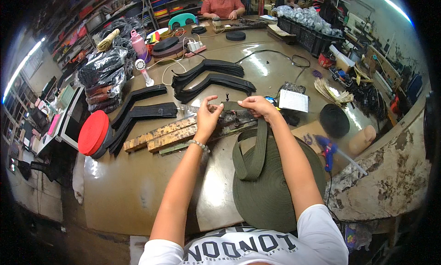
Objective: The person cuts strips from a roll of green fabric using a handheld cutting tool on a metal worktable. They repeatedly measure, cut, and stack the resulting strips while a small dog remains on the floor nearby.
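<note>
Webbing (231, 106) between left hand (208, 115) and right hand (258, 107), table edge (138, 230) well apart

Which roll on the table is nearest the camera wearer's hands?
The olive-green roll, partly behind the right forearm, its strap looping up to the right hand; the red roll and the black rolls lie farther off.

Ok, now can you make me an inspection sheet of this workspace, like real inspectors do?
Surface: shiny brown tabletop, much of its far half covered.
Job's things: dark olive-green woven strap, looping down over a large flat round roll of the same colour.
Clutter: red disc-shaped roll, black bent strip bundles, blue glue gun.
Hands: left hand and right hand both pinch the strap.
Cables: thin black cable curving across the far tabletop; white power strip.
Surroundings: person in red striped shirt across the tabletop; packed shelves.
</note>
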Demonstrator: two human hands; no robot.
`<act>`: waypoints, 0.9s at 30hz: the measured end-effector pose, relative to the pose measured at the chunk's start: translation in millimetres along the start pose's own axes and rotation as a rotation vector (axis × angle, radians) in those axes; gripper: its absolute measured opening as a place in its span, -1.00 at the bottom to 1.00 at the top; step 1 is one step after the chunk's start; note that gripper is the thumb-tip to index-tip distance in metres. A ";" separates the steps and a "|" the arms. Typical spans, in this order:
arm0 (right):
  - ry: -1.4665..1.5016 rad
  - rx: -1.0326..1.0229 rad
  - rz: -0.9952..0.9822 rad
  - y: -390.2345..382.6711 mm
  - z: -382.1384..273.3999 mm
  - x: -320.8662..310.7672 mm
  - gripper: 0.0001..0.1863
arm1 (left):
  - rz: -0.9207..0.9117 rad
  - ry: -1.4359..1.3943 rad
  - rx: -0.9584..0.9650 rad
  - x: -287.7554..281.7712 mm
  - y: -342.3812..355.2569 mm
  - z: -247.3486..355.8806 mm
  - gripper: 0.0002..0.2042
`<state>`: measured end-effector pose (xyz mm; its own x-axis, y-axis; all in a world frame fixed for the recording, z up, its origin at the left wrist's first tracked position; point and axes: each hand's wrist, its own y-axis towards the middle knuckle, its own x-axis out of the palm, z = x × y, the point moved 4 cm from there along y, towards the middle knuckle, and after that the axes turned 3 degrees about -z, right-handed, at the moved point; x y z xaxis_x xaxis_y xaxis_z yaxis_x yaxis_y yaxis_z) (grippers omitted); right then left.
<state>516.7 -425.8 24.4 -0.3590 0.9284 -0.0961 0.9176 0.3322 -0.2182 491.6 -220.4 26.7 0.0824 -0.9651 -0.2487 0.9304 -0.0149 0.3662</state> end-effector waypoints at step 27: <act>-0.062 0.081 -0.028 6.2 15.2 7.6 -0.72 | 0.025 0.092 -0.006 1.0 -10.8 1.9 -0.63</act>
<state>517.0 -419.2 7.5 -0.3964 0.9060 -0.1482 0.8913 0.3411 -0.2988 481.0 -221.7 24.2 0.1383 -0.9370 -0.3208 0.9298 0.0113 0.3679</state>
